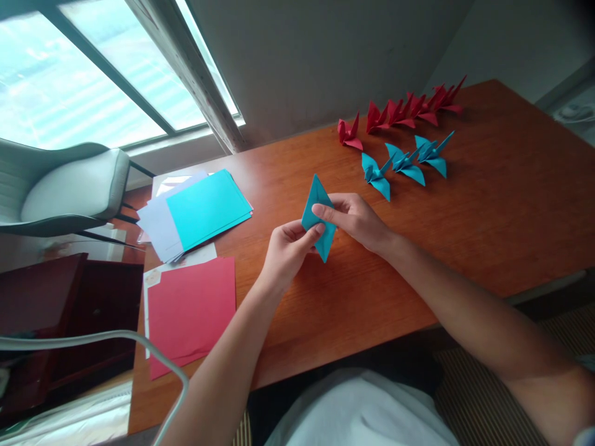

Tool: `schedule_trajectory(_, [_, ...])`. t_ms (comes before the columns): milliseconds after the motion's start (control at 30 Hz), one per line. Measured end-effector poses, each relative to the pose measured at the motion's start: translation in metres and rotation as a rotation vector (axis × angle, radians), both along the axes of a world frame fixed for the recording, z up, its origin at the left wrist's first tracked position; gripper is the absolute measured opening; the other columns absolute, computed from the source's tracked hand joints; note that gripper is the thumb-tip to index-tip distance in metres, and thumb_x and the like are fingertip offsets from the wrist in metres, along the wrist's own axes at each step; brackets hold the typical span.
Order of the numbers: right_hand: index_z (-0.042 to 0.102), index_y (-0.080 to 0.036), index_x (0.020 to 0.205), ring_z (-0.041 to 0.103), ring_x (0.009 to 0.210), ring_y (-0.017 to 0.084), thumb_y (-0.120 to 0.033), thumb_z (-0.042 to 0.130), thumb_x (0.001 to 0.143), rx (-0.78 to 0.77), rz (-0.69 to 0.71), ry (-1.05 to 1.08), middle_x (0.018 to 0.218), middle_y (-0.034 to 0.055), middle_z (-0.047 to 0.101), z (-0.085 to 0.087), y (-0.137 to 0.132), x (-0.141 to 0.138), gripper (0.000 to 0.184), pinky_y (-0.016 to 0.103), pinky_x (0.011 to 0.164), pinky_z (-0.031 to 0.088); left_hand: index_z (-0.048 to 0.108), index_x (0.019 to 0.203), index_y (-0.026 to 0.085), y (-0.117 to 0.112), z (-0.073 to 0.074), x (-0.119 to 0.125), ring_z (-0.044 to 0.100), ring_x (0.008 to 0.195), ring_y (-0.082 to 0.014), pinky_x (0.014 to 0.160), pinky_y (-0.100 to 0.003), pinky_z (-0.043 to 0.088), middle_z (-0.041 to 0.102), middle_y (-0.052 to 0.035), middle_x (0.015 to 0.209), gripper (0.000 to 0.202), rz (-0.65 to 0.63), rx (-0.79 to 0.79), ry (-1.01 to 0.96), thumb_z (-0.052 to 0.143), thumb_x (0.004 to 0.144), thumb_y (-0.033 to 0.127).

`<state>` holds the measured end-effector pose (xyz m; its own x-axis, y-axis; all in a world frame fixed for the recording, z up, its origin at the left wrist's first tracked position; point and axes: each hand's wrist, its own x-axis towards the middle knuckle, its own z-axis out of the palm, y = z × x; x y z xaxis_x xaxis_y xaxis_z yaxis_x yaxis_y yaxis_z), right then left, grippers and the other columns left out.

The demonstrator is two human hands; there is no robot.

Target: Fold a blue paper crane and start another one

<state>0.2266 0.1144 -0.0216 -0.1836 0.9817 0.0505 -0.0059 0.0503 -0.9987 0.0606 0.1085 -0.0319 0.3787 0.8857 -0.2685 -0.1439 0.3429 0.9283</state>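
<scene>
A blue folded paper (314,197), diamond-shaped with pointed ends, is held above the table between both hands. My left hand (292,246) pinches its lower left side, thumb on the front face. My right hand (354,217) grips it from the right, with the thumb laid across its middle. The fingers behind the paper are partly hidden. To the right of my right hand, three blue paper cranes (377,176) stand in a row. Behind them runs a line of several red paper cranes (349,132).
On the wooden table (502,186), blue sheets (209,207) lie over white sheets (162,229) at the left. Nearer me are red sheets (193,316). A pale cable (116,334) crosses the lower left. Beyond the table's left edge stands a grey chair (74,186) by the window.
</scene>
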Motion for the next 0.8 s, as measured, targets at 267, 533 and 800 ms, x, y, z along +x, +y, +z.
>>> schedule_trajectory(267, [0.053, -0.019, 0.057, 0.043, 0.053, 0.009, -0.053, 0.071, 0.083, -0.134, -0.173, 0.169, 0.056, -0.0034, 0.05, -0.008, 0.002, -0.004, 0.047, 0.026, 0.052, 0.034, 0.076, 0.087, 0.014, -0.005, 0.002, 0.006, 0.064, 0.068, -0.0132, 0.064, -0.023, 0.051, 0.074, -0.0039, 0.079, 0.031, -0.051, 0.038, 0.025, 0.085, 0.073, 0.04])
schedule_trajectory(533, [0.05, -0.02, 0.055, 0.046, 0.043, 0.01, -0.055, 0.069, 0.083, -0.273, -0.091, 0.316, 0.052, -0.0026, 0.053, -0.008, 0.001, -0.006, 0.048, 0.026, 0.04, 0.035, 0.075, 0.087, 0.013, -0.007, 0.004, 0.006, 0.068, 0.068, -0.0164, 0.066, -0.026, 0.054, 0.075, -0.0065, 0.077, 0.034, -0.095, 0.027, 0.037, 0.081, 0.077, 0.045])
schedule_trajectory(800, [0.053, -0.019, 0.058, 0.042, 0.053, 0.01, -0.057, 0.068, 0.085, -0.053, -0.194, 0.059, 0.057, -0.0036, 0.048, -0.012, -0.001, -0.011, 0.048, 0.026, 0.05, 0.034, 0.076, 0.087, 0.015, -0.005, 0.0, 0.005, 0.063, 0.064, -0.0118, 0.06, -0.021, 0.048, 0.072, -0.0026, 0.075, 0.032, 0.004, -0.019, -0.019, 0.079, 0.079, 0.046])
